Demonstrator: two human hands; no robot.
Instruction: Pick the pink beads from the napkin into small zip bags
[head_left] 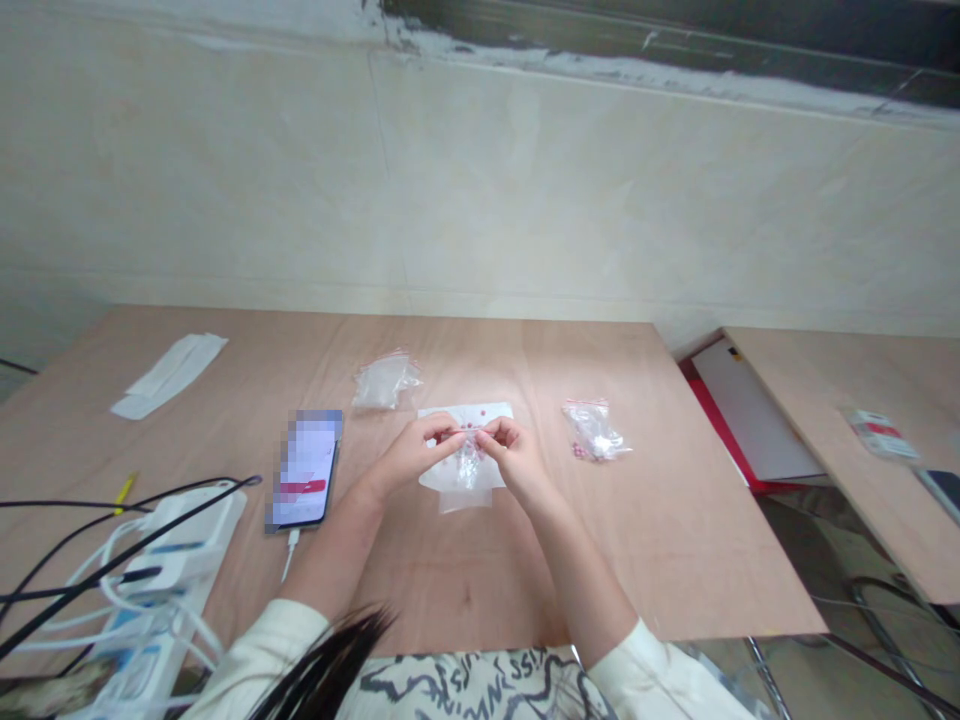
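Note:
Over the middle of the table, my left hand and my right hand pinch opposite ends of the top edge of a small clear plastic bag. The bag hangs between the fingertips, its contents too small to make out. Beneath it lies a white sheet or shallow tray with several tiny reddish pieces, perhaps beads, near its far edge. A translucent flap sticks out at its near side. Right of my hands is a clear zip bag with small pink-red pieces inside. Beyond my left hand rests a pile of clear bags.
Left of my forearm lies a phone with a white charging cable. A power strip with tangled cords fills the near left. White paper strips and a yellow object lie farther left. A second table stands at right.

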